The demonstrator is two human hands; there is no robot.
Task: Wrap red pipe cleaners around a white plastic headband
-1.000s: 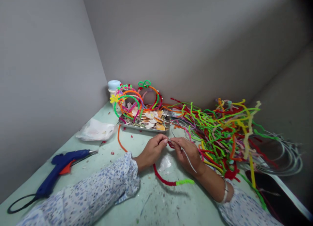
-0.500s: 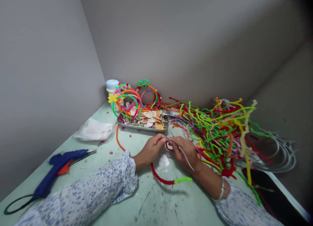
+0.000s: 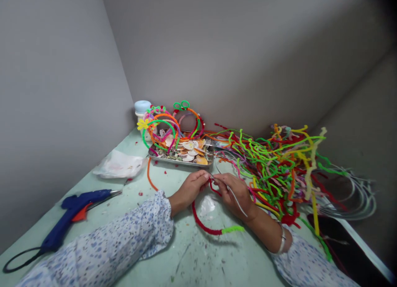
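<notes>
Over the table's middle, my left hand pinches a headband wrapped in red fuzzy pipe cleaner, with a bright green end that curves down toward me. My right hand is closed beside it, fingertips almost meeting the left ones. Between the right thumb and fingers runs a thin pale strip, its tail hanging over the palm. A loop of red pipe cleaner shows between the two hands. Fingers hide the exact spot where strip and red wrap come together.
Behind the hands, a metal tray holds shells and several finished fuzzy headbands. A heap of coloured pipe cleaners spreads right, near coiled pale bands and a dark flat object. At left lie a blue glue gun and plastic bag.
Both hands stay in nearly the same place, still pinching. The red headband's curved end has shifted very slightly, and the red loop between the fingers looks a little different.
</notes>
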